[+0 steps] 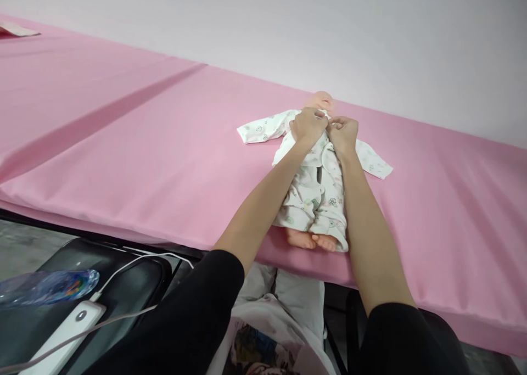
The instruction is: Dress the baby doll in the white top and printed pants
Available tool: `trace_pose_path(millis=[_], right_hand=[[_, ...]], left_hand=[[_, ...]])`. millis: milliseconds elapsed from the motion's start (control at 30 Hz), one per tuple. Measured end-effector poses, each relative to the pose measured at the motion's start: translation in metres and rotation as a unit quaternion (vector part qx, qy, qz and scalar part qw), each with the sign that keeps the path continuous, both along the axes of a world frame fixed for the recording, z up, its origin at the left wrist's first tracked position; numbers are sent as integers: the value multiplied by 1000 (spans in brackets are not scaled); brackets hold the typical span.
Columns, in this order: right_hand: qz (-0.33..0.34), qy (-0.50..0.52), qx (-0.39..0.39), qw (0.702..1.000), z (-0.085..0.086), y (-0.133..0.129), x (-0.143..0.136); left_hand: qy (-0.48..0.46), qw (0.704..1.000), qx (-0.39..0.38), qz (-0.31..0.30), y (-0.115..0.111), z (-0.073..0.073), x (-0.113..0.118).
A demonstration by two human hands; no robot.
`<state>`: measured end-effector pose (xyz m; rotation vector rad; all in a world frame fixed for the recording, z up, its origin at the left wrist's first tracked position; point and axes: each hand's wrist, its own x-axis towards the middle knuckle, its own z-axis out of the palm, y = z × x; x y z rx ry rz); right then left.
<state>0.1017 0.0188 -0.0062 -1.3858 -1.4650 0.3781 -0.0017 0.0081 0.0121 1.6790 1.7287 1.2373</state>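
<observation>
Right of centre, the doll (319, 98) lies face-up on the desk (177, 166), so its shirt (312, 158) faces you. Your left hand (309, 126) and right hand (343, 134) pinch it near the top, apparently steadying it from both sides.

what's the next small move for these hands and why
Perhaps gently draw the white printed fabric top together at its neck: the left hand and right hand are close together there, fingers curled, just below the head of the peach, plastic-looking doll, and the top's front looks loosely folded.
</observation>
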Motion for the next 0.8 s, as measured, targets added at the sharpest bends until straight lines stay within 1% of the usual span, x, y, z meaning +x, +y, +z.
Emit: trace_pose_path(millis=[100, 200, 433, 533, 600, 700, 767, 800], right_hand=[[4, -1, 1, 1000, -1, 3, 1], [13, 15, -9, 1000, -2, 5, 0], [49, 135, -68, 987, 6, 8, 0], [46, 152, -77, 984, 4, 13, 3], [26, 122, -68, 990, 1, 17, 4], [-46, 19, -20, 999, 0, 18, 0], [-87, -55, 8, 995, 3, 13, -2], [-93, -84, 12, 992, 7, 10, -2]], left_hand=[[-10, 1000, 1, 3, 0, -1, 0], [-15, 1000, -2, -7, 0, -2, 0], [-18, 1000, 12, -20, 4, -6, 1], [-15, 999, 30, -39, 5, -7, 1], [-10, 997, 39, -59, 5, -7, 1], [3, 996, 47, -81, 6, -7, -1], [1, 995, 49, -92, 7, -7, -5], [-1, 994, 46, -101, 7, -6, -7]])
